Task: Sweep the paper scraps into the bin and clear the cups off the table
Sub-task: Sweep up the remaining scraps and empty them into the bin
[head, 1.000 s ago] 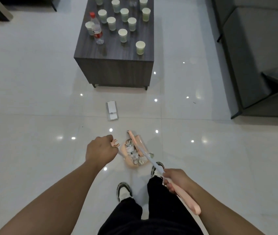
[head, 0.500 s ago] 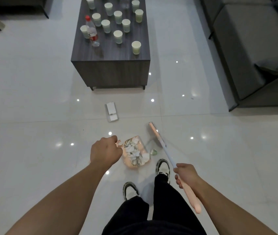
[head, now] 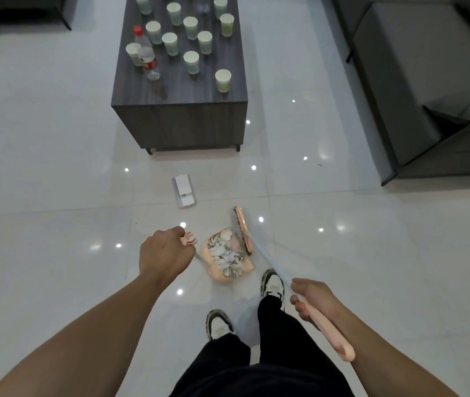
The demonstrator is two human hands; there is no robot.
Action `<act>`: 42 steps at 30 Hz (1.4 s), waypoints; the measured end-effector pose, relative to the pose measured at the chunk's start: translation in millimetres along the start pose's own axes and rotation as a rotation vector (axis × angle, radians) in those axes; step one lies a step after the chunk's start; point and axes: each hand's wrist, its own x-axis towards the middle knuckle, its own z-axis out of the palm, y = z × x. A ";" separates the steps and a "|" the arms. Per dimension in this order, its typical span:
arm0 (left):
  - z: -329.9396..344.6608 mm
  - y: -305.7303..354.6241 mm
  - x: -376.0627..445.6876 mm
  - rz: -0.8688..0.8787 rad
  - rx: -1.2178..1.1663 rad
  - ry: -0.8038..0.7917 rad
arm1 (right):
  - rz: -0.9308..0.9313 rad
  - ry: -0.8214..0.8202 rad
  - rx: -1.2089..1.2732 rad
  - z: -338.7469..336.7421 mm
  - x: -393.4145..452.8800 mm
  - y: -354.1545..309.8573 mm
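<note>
Broom (head: 242, 229) back against dustpan (head: 228, 259) mouth; scraps (head: 225, 255) gathered; both hands (head: 163, 255) (head: 312, 298) clamped on handles; cups (head: 191, 61) remain.

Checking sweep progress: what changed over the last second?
The broom head, over the dustpan a second ago, swung out right, then came back to its right edge. Left hand keeps the dustpan handle, right hand the broom. Scraps stay in the pan; cups untouched on the table.

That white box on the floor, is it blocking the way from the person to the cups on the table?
Partly. The white box lies on the floor between the dustpan and the table, slightly left; bare floor lies either side.
</note>
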 end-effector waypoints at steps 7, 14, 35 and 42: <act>-16.4 59.3 52.1 0.060 0.009 0.020 | -0.079 0.106 0.012 -28.2 19.5 -61.7; -14.7 161.4 142.3 0.034 0.005 0.052 | -0.173 0.179 0.028 -100.7 77.4 -168.8; 1.2 346.8 304.8 -0.094 0.110 0.012 | -0.027 0.108 -0.475 -234.0 215.9 -369.7; 8.4 356.3 292.1 -0.090 0.080 0.020 | 0.023 -0.090 -0.462 -206.1 189.6 -343.7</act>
